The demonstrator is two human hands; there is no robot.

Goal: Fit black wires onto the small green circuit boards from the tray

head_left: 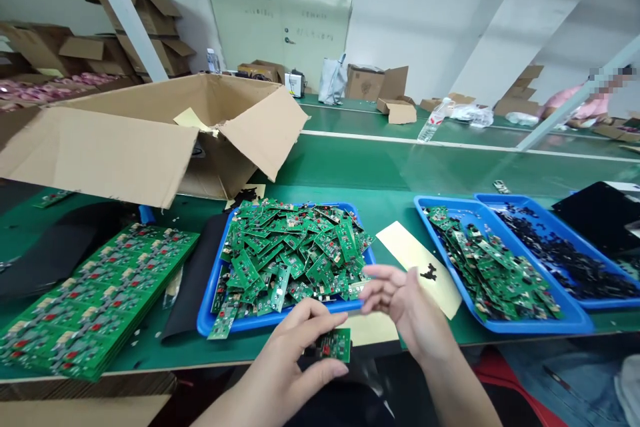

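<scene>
A small green circuit board (341, 345) with a red part on it is gripped between the thumb and fingers of my left hand (300, 353), just past the bench's front edge. My right hand (400, 300) is raised to the right of it, fingers apart and nothing visible in them. Behind both hands stands a blue tray (210, 300) heaped with similar loose boards (295, 253). Right of my right hand, a cream paper sheet (400, 240) carries a few small black pieces (429, 272).
At left are stacked uncut board panels (110, 287) and a big open carton (100, 147). Rightward, one blue tray (545, 325) holds boards and another holds black parts (565, 253). A plastic bottle (434, 121) stands farther back. A person in pink (575, 103) is at far right.
</scene>
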